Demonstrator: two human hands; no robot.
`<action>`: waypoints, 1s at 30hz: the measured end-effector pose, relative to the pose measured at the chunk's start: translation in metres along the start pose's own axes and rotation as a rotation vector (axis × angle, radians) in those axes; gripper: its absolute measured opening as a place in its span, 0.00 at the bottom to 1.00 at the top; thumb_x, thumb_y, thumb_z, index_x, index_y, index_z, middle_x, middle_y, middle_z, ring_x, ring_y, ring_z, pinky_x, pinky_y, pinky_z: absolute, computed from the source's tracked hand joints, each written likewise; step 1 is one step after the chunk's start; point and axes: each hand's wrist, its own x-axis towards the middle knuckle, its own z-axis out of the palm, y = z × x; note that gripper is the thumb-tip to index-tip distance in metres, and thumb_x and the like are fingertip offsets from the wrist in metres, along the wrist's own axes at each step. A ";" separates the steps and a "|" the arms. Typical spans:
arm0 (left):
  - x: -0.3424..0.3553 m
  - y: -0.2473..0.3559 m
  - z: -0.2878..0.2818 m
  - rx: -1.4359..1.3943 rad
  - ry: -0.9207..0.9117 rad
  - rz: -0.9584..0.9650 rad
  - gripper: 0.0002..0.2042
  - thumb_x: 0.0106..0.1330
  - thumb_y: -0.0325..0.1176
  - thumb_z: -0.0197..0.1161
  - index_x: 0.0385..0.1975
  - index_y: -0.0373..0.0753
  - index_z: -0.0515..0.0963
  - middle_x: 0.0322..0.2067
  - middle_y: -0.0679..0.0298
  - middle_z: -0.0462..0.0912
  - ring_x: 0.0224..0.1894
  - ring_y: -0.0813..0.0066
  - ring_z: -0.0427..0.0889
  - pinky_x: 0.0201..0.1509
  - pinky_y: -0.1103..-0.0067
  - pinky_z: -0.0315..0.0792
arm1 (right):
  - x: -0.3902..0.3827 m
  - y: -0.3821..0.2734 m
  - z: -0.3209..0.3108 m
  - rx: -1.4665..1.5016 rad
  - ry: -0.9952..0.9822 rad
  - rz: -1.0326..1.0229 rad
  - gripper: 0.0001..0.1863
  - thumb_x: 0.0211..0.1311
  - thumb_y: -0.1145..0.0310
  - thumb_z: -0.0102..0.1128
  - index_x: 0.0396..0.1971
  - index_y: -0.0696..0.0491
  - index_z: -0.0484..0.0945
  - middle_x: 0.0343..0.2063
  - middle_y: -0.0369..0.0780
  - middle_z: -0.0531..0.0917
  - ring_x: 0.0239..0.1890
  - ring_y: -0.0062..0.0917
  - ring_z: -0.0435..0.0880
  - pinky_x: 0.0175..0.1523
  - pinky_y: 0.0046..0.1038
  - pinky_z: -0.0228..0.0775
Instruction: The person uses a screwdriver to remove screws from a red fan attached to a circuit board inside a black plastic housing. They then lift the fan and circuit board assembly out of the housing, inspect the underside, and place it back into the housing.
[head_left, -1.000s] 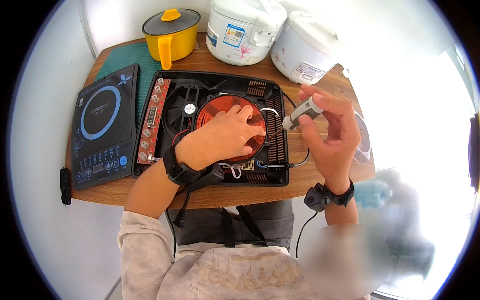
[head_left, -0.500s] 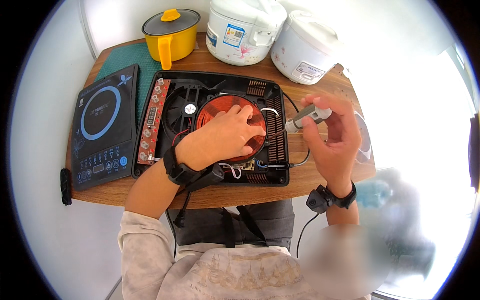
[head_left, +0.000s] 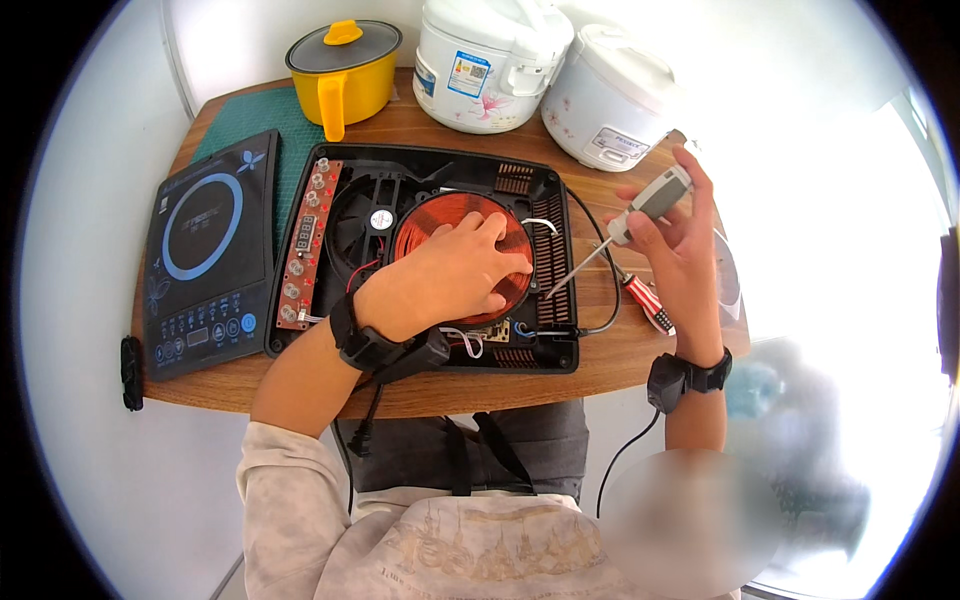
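My left hand [head_left: 447, 268] lies palm down on the copper coil [head_left: 425, 213] of an opened induction cooker, fingers apart, holding nothing. The cooker's black base [head_left: 430, 152] sits on the table. My right hand [head_left: 684, 262] is closed around the grey handle of a screwdriver [head_left: 652, 204]. Its shaft slants down to the left, with the tip over the vent slots beside the coil; whether it touches cannot be made out. Left of the coil are a fan [head_left: 352, 215] and a red circuit board [head_left: 303, 260]. My left hand hides part of the coil.
The cooker's glass top panel [head_left: 200, 290] lies at the left, partly on a green mat [head_left: 240, 115]. A yellow pot [head_left: 362, 95] and two rice cookers [head_left: 490, 75] stand behind. Another screwdriver with a striped handle [head_left: 649, 304] and a black cord [head_left: 612, 270] lie at the right.
My right hand has moved up and right and tilted the screwdriver, so its shaft now slants more steeply. The striped-handled screwdriver has come into sight. My left hand stays on the coil.
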 end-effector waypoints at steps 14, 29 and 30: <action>0.000 0.000 0.000 -0.001 -0.015 -0.006 0.25 0.61 0.39 0.73 0.60 0.51 0.80 0.53 0.54 0.73 0.57 0.53 0.76 0.59 0.62 0.79 | 0.014 0.023 0.006 0.013 -0.003 0.023 0.39 0.75 0.77 0.57 0.78 0.48 0.47 0.54 0.49 0.82 0.50 0.32 0.89 0.49 0.30 0.84; 0.001 0.001 -0.003 -0.010 -0.035 -0.018 0.25 0.62 0.39 0.73 0.61 0.51 0.80 0.54 0.53 0.74 0.57 0.52 0.76 0.61 0.62 0.77 | 0.016 0.020 0.012 -0.022 -0.027 -0.052 0.37 0.71 0.77 0.63 0.75 0.48 0.56 0.55 0.48 0.81 0.53 0.32 0.88 0.51 0.31 0.84; 0.001 0.002 -0.004 -0.009 -0.039 -0.020 0.25 0.62 0.39 0.73 0.61 0.51 0.80 0.54 0.53 0.74 0.57 0.52 0.76 0.61 0.62 0.77 | 0.015 0.016 0.014 -0.038 -0.004 -0.070 0.35 0.70 0.77 0.65 0.73 0.50 0.60 0.55 0.46 0.81 0.52 0.31 0.87 0.51 0.31 0.84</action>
